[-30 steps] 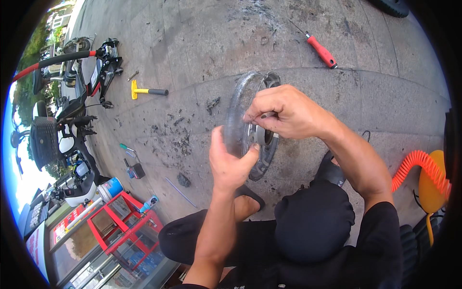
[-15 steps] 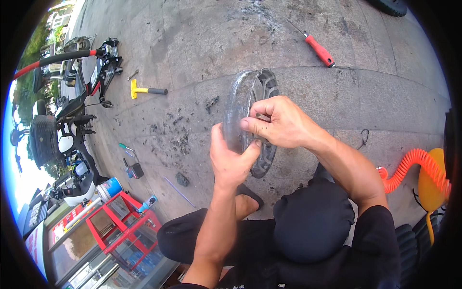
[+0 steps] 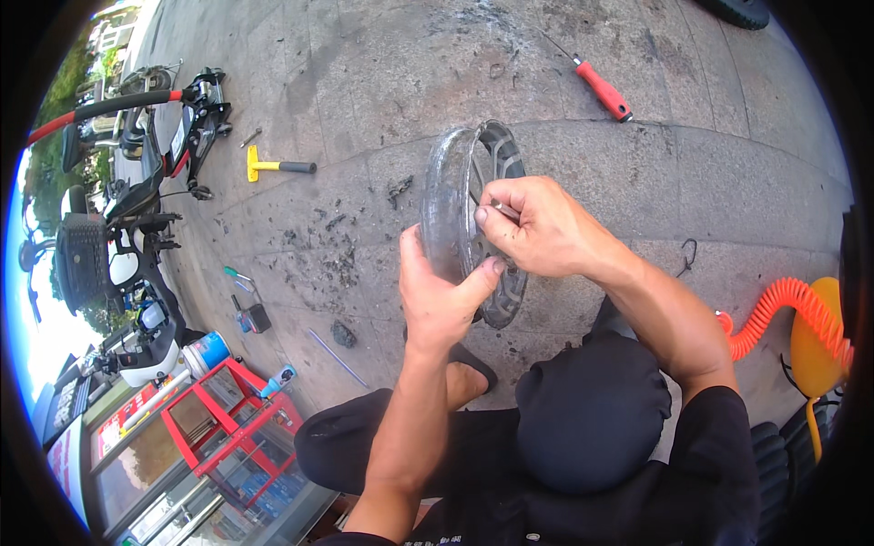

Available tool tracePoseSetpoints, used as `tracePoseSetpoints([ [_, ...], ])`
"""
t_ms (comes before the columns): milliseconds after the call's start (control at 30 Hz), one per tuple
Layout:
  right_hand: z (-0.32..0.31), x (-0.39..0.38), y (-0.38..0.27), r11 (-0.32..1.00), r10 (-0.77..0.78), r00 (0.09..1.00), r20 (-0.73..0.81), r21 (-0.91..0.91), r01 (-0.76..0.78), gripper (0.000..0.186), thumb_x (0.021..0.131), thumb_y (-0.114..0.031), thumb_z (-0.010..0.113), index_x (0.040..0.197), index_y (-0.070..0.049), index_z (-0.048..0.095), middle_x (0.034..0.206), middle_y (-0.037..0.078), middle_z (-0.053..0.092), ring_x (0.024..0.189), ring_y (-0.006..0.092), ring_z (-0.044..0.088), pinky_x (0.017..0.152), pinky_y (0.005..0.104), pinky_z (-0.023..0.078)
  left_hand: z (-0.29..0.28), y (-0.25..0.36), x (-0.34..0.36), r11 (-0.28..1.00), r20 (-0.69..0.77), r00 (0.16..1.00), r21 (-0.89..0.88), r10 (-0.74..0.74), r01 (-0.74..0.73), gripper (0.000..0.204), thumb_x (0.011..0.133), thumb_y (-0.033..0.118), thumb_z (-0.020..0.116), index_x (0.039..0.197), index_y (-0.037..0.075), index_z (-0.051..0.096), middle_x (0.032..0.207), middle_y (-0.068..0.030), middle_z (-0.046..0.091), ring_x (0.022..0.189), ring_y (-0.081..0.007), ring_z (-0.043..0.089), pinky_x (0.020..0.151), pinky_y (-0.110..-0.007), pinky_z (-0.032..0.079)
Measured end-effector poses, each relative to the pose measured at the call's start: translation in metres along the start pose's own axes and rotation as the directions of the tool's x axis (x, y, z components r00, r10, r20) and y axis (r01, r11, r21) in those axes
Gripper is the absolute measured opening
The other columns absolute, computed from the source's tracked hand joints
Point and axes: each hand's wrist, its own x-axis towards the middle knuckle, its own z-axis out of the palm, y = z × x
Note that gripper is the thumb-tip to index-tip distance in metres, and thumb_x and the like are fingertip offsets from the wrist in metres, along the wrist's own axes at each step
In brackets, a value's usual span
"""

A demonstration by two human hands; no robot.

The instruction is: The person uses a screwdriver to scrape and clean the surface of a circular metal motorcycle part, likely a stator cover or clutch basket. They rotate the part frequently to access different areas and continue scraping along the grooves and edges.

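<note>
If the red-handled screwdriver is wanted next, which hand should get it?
Probably the right hand: it's nearer the red-handled screwdriver and pinches just something small, while the left hand steadies the wheel.

Beyond and rightward of my right fingers (image 3: 508, 189), pavement (image 3: 592, 173) leaves room up to the screwdriver (image 3: 604, 92); just left, the wheel (image 3: 444, 187) blocks passage.

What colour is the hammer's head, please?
The hammer's head is yellow; it shows best in the head camera view.
</note>
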Motion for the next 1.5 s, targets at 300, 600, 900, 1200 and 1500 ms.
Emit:
tracePoseSetpoints([
  [300, -0.025, -0.005, 0.062, 0.986, -0.042, 0.982, -0.185, -0.165, 0.011, 0.016, 0.099, -0.015, 0.054, 0.110, -0.003, 0.051, 0.075, 0.014, 0.059, 0.070, 0.0301, 0.061, 0.070, 0.0422, 0.048, -0.013, 0.025, 0.013, 0.943, 0.021, 0.987, 0.301, -0.157, 0.144, 0.095, 0.072, 0.032, 0.088, 0.141, -0.008, 0.037, 0.125, -0.0267, 0.060, 0.115, -0.0295, 0.061, 0.097, -0.040, 0.049],
  [600, 0.005, -0.002, 0.049, 0.988, -0.084, 0.917, -0.391, 0.086, 0.127, 0.025, 0.095, -0.009, 0.057, 0.120, -0.006, 0.056, 0.078, 0.016, 0.066, 0.070, 0.0323, 0.066, 0.065, 0.0407, 0.050, -0.005, 0.021, 0.026, 0.916, 0.101, 0.995, 0.398, 0.015, -0.054, 0.072, 0.071, 0.009, 0.073, 0.135, -0.008, 0.045, 0.118, -0.0208, 0.063, 0.110, -0.0253, 0.063, 0.095, -0.036, 0.050],
  [900, 0.015, 0.027, 0.045, 0.946, -0.116, 0.863, -0.491, 0.210, 0.247, 0.016, 0.093, -0.012, 0.064, 0.106, -0.003, 0.064, 0.079, 0.012, 0.069, 0.070, 0.0192, 0.066, 0.065, 0.0349, 0.051, -0.004, 0.016, 0.035, 0.983, -0.002, 1.000, 0.181, -0.019, 0.019, 0.061, 0.076, 0.002, 0.071, 0.132, -0.008, 0.048, 0.113, -0.0112, 0.065, 0.099, -0.0148, 0.062, 0.089, -0.030, 0.051],
  [1200, 0.010, 0.021, 0.033, 0.966, -0.218, 0.904, -0.367, 0.052, 0.254, 0.010, 0.091, -0.002, 0.065, 0.100, 0.001, 0.063, 0.082, 0.012, 0.068, 0.071, 0.0190, 0.066, 0.064, 0.0323, 0.051, -0.007, 0.017, 0.033, 0.988, -0.004, 1.000, 0.154, -0.008, 0.008, 0.055, 0.078, -0.001, 0.067, 0.130, -0.006, 0.050, 0.114, -0.0101, 0.064, 0.098, -0.0140, 0.062, 0.086, -0.030, 0.052],
  [1500, 0.002, 0.027, 0.032, 0.957, -0.289, 0.882, -0.372, -0.101, 0.271, 0.011, 0.089, -0.012, 0.064, 0.098, -0.006, 0.062, 0.078, 0.017, 0.067, 0.075, 0.0401, 0.066, 0.063, 0.0476, 0.050, -0.010, 0.016, 0.029, 0.986, 0.004, 1.000, 0.169, -0.019, 0.018, 0.057, 0.076, -0.003, 0.066, 0.130, -0.005, 0.049, 0.114, -0.0093, 0.063, 0.102, -0.0147, 0.061, 0.091, -0.030, 0.050],
])
